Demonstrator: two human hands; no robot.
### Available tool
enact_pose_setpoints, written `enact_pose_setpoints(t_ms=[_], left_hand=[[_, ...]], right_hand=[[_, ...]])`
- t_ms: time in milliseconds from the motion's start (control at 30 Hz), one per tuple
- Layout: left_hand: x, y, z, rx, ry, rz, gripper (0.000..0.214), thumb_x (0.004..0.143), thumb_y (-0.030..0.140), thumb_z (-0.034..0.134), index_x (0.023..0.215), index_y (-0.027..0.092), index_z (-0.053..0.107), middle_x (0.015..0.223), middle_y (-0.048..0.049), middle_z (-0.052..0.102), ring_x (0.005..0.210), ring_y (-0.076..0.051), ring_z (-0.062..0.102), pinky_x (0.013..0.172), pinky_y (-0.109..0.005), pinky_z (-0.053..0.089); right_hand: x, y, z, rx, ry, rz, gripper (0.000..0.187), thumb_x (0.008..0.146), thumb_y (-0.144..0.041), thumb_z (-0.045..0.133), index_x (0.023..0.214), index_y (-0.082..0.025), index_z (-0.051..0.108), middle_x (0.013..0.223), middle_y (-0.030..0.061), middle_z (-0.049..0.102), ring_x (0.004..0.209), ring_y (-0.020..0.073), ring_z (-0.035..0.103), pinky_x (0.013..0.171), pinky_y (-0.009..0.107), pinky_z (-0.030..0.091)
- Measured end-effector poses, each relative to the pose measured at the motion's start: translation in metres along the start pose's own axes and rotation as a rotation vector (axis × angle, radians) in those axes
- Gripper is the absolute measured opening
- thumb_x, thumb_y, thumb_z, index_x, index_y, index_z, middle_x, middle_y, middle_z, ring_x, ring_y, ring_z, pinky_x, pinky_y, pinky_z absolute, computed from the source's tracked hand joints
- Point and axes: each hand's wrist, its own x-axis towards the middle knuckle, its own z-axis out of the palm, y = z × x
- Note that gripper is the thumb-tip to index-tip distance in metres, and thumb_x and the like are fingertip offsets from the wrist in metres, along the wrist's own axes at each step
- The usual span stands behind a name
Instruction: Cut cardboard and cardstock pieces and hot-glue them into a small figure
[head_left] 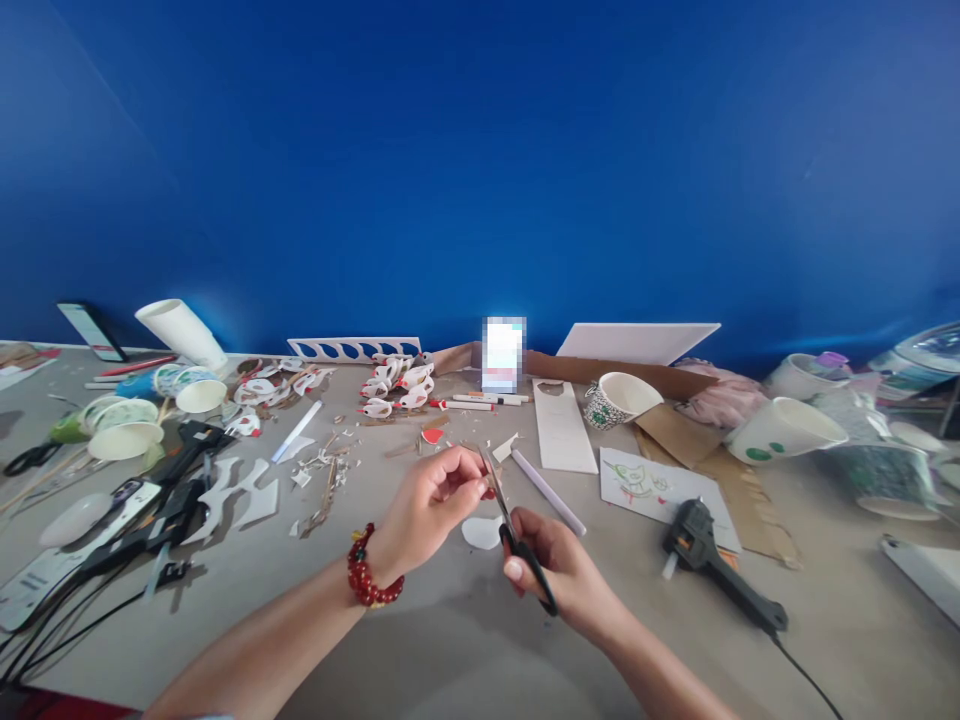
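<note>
My right hand (551, 565) is closed around the black handles of a pair of scissors (517, 550), whose blades point up and away from me. Just left of the blades, my left hand (442, 495) is pinched, with a bit of a small red piece (490, 493) showing at the fingertips. Most of that piece is hidden by the fingers. A white rounded cutout (481, 533) lies on the table beneath my hands. Beyond them rests a red scrap (432, 436). A red bead bracelet (367, 575) circles my left wrist.
Several white bird-like cutouts (397, 385) lie behind my left hand. On the right are a black glue gun (724, 575), a drawing (637, 480) and paper cups (784, 432). Cables, another glue gun (176, 490) and cups (124, 440) crowd the left. A lit phone (503, 355) stands at the back.
</note>
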Motion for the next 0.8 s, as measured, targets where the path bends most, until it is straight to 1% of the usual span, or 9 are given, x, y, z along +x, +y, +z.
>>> enact_pose_setpoints(t_ms=[100,400,567,800], left_hand=[[-0.0004,0.0029,0.0007,0.002,-0.006,-0.015,0.020,0.089,0.030,0.058,0.076,0.016,0.053,0.094,-0.0063,0.061,0.086,-0.017,0.061,0.080,-0.028,0.048],[-0.0007,0.0039,0.0013,0.040,0.001,-0.011,0.021,0.089,0.033,0.057,0.075,0.017,0.053,0.093,-0.0063,0.062,0.087,-0.018,0.061,0.081,-0.029,0.049],[-0.0009,0.0052,0.0009,0.029,-0.003,-0.017,0.019,0.088,0.030,0.058,0.075,0.016,0.054,0.094,-0.0062,0.062,0.086,-0.017,0.061,0.079,-0.029,0.049],[-0.0005,0.0045,0.0007,0.034,-0.005,-0.015,0.018,0.089,0.029,0.057,0.076,0.016,0.056,0.093,-0.0068,0.064,0.086,-0.017,0.061,0.080,-0.030,0.049]], right_hand=[[0.0000,0.0000,0.0004,-0.005,0.009,-0.003,0.061,0.065,-0.073,0.069,0.067,-0.021,0.038,0.055,-0.0051,0.045,0.050,0.0089,0.039,0.047,0.022,0.022],[-0.0006,-0.0025,0.0011,-0.002,0.012,0.008,0.060,0.065,-0.072,0.070,0.067,-0.022,0.037,0.055,-0.0052,0.045,0.049,0.0090,0.039,0.046,0.022,0.024],[-0.0005,-0.0048,0.0019,0.007,0.012,0.002,0.061,0.064,-0.073,0.070,0.065,-0.022,0.036,0.053,-0.0059,0.044,0.048,0.0088,0.038,0.046,0.022,0.025],[-0.0012,-0.0048,0.0002,-0.064,0.021,-0.013,0.061,0.066,-0.076,0.066,0.064,-0.022,0.036,0.053,-0.0059,0.041,0.048,0.0090,0.035,0.045,0.023,0.022]])
